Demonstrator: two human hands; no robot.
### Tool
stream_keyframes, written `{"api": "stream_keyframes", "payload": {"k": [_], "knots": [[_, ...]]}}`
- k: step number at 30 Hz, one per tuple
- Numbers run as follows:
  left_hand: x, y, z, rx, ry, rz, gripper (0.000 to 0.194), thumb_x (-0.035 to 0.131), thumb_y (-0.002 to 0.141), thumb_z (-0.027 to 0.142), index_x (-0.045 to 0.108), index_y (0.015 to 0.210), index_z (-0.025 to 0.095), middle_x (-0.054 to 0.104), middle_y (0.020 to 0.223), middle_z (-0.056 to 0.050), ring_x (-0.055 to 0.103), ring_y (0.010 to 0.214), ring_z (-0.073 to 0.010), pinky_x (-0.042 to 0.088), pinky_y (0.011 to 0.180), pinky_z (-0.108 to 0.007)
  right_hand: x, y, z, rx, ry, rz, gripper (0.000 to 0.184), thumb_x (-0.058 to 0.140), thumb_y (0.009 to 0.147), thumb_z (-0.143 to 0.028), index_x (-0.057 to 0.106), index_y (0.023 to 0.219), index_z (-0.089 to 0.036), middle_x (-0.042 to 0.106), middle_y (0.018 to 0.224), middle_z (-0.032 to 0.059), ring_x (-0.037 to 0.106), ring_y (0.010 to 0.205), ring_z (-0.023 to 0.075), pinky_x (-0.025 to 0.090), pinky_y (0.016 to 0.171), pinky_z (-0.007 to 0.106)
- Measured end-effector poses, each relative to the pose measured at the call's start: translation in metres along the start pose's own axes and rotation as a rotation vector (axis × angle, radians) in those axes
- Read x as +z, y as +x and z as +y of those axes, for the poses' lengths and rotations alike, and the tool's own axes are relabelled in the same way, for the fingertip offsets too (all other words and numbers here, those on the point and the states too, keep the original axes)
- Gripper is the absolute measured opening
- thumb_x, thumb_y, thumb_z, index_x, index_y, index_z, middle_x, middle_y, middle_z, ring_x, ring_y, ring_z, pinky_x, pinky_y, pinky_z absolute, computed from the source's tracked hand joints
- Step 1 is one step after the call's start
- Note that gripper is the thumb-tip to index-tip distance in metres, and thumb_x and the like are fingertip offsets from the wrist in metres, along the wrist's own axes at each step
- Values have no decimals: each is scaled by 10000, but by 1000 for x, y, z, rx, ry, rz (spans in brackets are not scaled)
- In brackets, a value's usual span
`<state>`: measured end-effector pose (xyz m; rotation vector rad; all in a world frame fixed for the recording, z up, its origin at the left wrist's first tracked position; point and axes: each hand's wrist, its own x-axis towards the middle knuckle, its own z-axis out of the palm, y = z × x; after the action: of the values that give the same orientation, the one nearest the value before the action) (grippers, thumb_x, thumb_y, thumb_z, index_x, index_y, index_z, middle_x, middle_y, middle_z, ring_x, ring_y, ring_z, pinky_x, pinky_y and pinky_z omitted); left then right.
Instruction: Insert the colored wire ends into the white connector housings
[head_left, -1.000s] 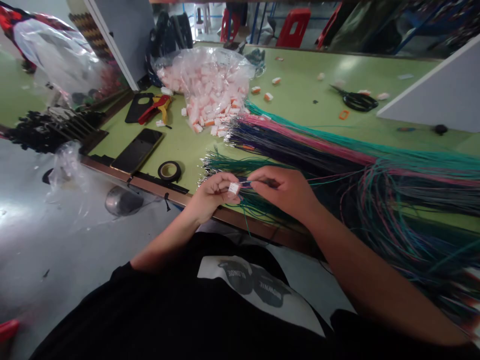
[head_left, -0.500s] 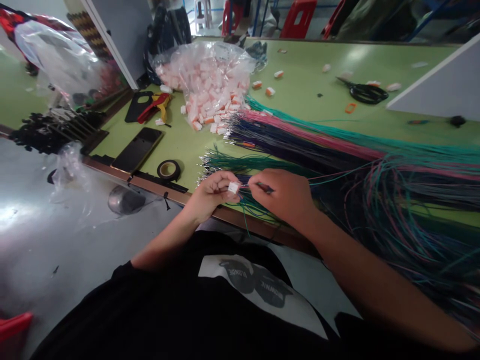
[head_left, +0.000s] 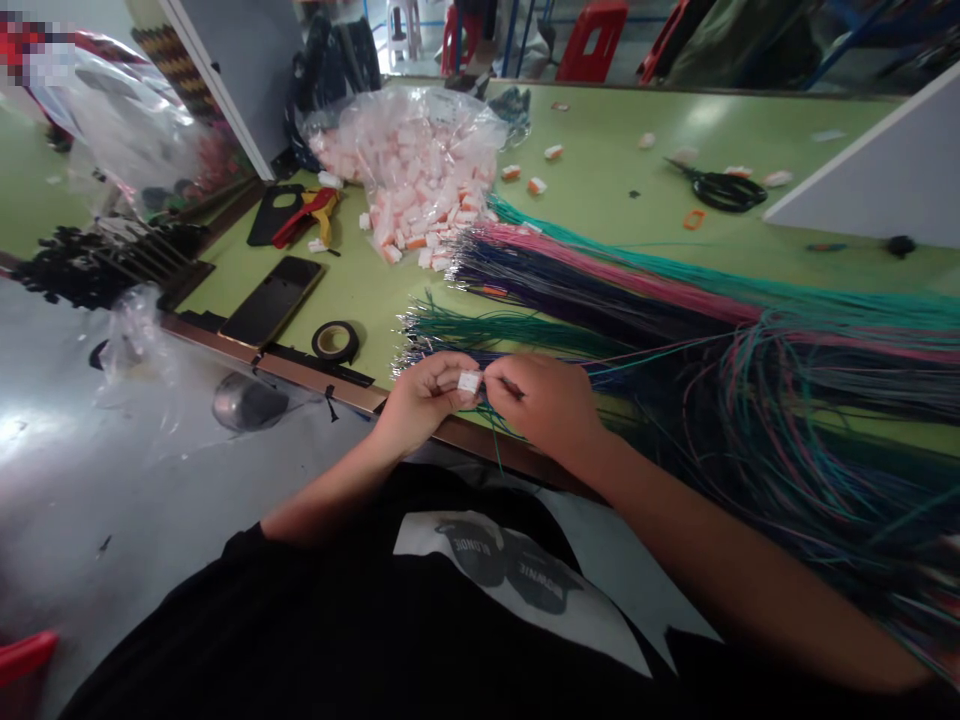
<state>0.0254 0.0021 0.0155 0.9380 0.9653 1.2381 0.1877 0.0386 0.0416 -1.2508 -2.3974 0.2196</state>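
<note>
Between the thumb and fingers of my left hand [head_left: 426, 398] is a small white connector housing [head_left: 469, 382]. My right hand [head_left: 546, 400] is closed right beside it, its fingertips pinching thin wires at the housing's side. Pink and green wires [head_left: 645, 352] trail from the right hand toward the loose bundle on the right. Which wire ends sit inside the housing cannot be made out. Just beyond my hands lie dark green wires [head_left: 510, 326] with metal-tipped ends, and behind them a thicker bundle of pink wires [head_left: 600, 260] and dark ones.
A clear bag of white-and-orange connectors [head_left: 420, 150] spills onto the green table [head_left: 600, 130]. Left of it are red-and-yellow pliers [head_left: 307, 218], a phone [head_left: 271, 302] and black tape [head_left: 334, 342]. Black scissors [head_left: 724, 190] lie at the back right, near a white panel [head_left: 885, 170].
My right hand has moved left, closer to the connector housing, drawing the wires along with it. My left hand still holds the housing in nearly the same place.
</note>
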Motion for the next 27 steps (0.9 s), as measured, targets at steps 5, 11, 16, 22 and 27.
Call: {"api": "stream_keyframes", "payload": {"k": [5,11,16,22,27], "knots": [[-1,1,-2,-20,-20,-4,312,839,627,227,648,867,169,705,737,10,660,667,-123,566,699,-270,-5,3,7,-11,197,-90,217,464,835,-220,653,728,-208,679,704,29,560,646,152,332,598,269],[-1,2,-1,-31,-71,-1,347,855,598,226,650,871,163,707,725,15,661,644,-117,578,688,-272,-6,4,9,-15,231,-82,191,466,807,-206,607,678,-207,618,624,14,504,575,135,335,595,262],[0,1,2,-24,-31,-11,280,839,615,195,669,835,156,712,712,7,669,646,-124,582,684,-270,1,2,8,-23,259,-62,205,453,827,-213,613,698,-205,642,659,22,516,607,140,352,603,260],[2,-4,6,13,34,-23,286,783,678,179,655,933,170,722,772,2,683,683,-137,578,691,-276,-16,13,19,-100,260,-122,191,506,857,-315,668,847,-212,719,878,67,635,862,207,452,791,323],[14,3,29,202,155,-67,322,711,722,106,654,1030,179,731,916,-27,694,847,-169,562,752,-277,-35,13,17,-25,196,-244,416,660,765,-467,657,1091,-209,730,995,73,665,865,242,482,734,333]]}}
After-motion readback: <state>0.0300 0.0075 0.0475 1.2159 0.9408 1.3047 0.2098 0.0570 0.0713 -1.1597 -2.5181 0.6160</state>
